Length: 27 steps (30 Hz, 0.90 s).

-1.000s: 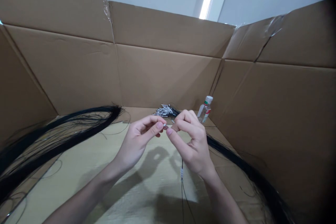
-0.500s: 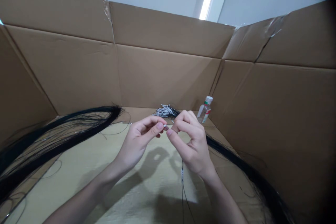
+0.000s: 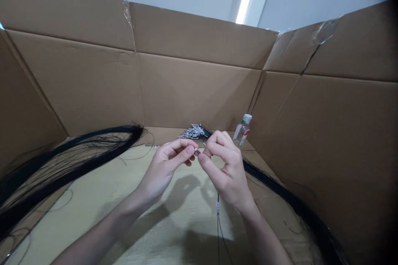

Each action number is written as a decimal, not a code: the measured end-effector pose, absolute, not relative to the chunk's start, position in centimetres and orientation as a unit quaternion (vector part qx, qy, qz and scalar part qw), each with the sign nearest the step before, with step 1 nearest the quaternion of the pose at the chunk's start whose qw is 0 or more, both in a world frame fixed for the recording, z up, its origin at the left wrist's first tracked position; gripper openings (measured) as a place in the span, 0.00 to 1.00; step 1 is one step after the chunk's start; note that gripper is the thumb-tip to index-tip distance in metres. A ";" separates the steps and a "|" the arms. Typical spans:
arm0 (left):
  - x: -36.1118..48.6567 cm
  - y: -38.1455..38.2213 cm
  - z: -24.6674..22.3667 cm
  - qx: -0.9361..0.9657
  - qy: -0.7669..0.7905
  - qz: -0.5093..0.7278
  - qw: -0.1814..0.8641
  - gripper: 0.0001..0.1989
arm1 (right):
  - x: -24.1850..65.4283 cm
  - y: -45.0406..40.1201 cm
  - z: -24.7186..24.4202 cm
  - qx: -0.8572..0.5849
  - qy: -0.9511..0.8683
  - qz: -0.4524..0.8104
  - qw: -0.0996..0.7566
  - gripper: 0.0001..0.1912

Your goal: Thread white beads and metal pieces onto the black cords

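Near the middle of the view my left hand point(image 3: 163, 163) pinches a tiny white bead-like piece point(image 3: 196, 150) between thumb and forefinger. My right hand point(image 3: 228, 167) has its thumb and forefinger closed right beside that piece, the two sets of fingertips almost touching. From under my right hand hangs a thin black cord point(image 3: 218, 225), with a short row of small whitish beads point(image 3: 218, 208) on it, and below them it splits into two strands. How the cord runs inside the right fingers is hidden.
Tall cardboard walls point(image 3: 199, 91) surround the pale yellow work surface point(image 3: 124, 186). A clear bottle with a white cap point(image 3: 241, 133) stands at the back right. Behind my hands lies a white-beaded bundle point(image 3: 193, 131). Long black cords lie left point(image 3: 93, 157) and right point(image 3: 280, 190).
The hanging cord and its beads have swung slightly to the right. Both hands keep nearly the same pose, with only a tiny shift at the fingertips.
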<state>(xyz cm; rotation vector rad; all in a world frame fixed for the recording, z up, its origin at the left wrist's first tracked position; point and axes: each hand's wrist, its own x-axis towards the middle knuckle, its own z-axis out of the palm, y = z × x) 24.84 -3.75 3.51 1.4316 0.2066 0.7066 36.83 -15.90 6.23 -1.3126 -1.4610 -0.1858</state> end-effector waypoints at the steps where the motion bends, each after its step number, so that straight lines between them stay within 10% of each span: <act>1: 24.9 -3.7 3.5 0.646 0.095 0.320 0.687 0.12 | 36.8 -15.9 6.2 -0.557 -0.617 -0.078 0.551 0.15; 27: 24.5 -3.9 3.9 0.669 0.080 0.337 0.657 0.10 | 37.2 -15.5 6.0 -0.534 -0.633 -0.102 0.551 0.13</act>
